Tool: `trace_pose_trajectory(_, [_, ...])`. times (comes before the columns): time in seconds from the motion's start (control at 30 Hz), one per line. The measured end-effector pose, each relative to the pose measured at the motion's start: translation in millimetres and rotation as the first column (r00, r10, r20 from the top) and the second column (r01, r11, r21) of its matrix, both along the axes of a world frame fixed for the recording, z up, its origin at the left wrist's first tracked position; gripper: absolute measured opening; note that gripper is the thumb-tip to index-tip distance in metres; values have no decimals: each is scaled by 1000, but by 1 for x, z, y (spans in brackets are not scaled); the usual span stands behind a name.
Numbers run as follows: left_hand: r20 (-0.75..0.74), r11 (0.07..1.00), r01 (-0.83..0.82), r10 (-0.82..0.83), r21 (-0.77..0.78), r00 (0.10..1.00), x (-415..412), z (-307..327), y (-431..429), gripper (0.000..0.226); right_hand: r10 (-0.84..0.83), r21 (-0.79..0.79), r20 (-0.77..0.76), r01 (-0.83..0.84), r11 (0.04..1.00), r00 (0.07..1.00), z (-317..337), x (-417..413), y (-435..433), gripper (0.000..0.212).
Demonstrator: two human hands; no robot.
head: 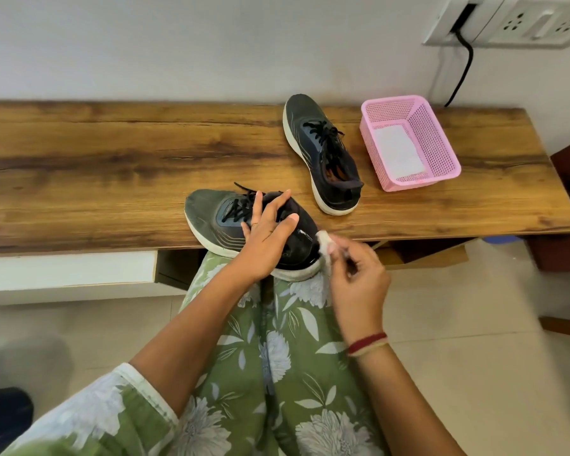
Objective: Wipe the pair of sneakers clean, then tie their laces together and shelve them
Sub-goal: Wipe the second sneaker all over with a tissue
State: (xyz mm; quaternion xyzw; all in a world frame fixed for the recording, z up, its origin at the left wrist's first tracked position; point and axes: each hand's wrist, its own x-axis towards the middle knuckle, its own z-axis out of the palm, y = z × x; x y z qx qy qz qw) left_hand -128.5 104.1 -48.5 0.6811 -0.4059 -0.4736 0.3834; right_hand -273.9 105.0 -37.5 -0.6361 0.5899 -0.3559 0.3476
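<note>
Head view: holds the near sneaker around its collar with the left hand; pinches a white wipe to the heel with the right hand. Straddles the front edge of the bench, heel overhanging, long axis slanted, toe aimed left and slightly back. Probably mid-wipe on one shoe; leaves the second sneaker, toe toward the back edge, plus tying and shelving.

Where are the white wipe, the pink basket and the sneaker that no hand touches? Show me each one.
white wipe [324, 242]: head view, on its bunched upper end.
pink basket [436, 139]: head view, on its right mesh wall.
far sneaker [301, 115]: head view, on its dark toe.
</note>
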Motion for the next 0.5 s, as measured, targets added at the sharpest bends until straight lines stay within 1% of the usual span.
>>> trace_pose_trajectory(0.03, [1, 1000, 4, -4, 7, 1000, 0, 0, 0, 44, -44, -38, -12, 44, 998, 999, 1, 0, -8, 21])
trace_pose_trajectory(0.07, [1, 1000, 10, -10, 11, 1000, 0, 1, 0, 44, -45, -58, -45, 43, 997, 998, 1, 3, -13, 20])
trace_pose_trajectory(0.17, [5, 1000, 15, -15, 22, 1000, 1, 0, 1, 43, 83, -111, -267, -116, 987, 960, -7, 9, -1, 17])
trace_pose_trajectory(0.2, [10, 1000, 18, -18, 16, 1000, 2, 0, 2, 42, 124, -135, -311, -173, 976, 942, -9, 10, 7, 17])
trace_pose_trajectory(0.23, [11, 1000, 19, -19, 8, 1000, 2, -1, 2, 42, 158, -135, -296, -205, 969, 942, -9, 10, 15, 18])
trace_pose_trajectory(0.27, [4, 1000, 21, -21, 1, 1000, 2, 0, 2, 42, 181, -68, -202, -198, 978, 963, -7, 9, 20, 18])
trace_pose_trajectory(0.3, [-7, 1000, 23, -23, -2, 1000, 1, 2, 2, 43, 173, 43, -47, -171, 984, 984, 0, 8, 24, 19])
trace_pose_trajectory(0.33, [-16, 1000, 24, -24, -5, 1000, 0, 3, 2, 43, 131, 157, 122, -149, 976, 984, 8, 8, 23, 21])
trace_pose_trajectory(0.37, [-23, 1000, 27, -27, -4, 999, -1, 4, 0, 43, 51, 205, 226, -99, 974, 973, 16, 8, 19, 22])
trace_pose_trajectory(0.4, [-26, 1000, 30, -30, 2, 999, -1, 4, -1, 44, -24, 194, 255, -27, 981, 967, 22, 7, 10, 21])
trace_pose_trajectory(0.43, [-21, 999, 34, -34, 6, 999, -2, 3, -1, 44, -59, 154, 226, 24, 988, 972, 26, 7, -3, 20])
trace_pose_trajectory(0.47, [-13, 999, 34, -34, 5, 999, -1, 2, 0, 44, -47, 119, 153, 29, 993, 987, 29, 10, -16, 19])
trace_pose_trajectory(0.5, [-8, 999, 33, -33, 2, 999, -1, 1, 0, 43, 5, 111, 52, -11, 994, 999, 32, 13, -28, 20])
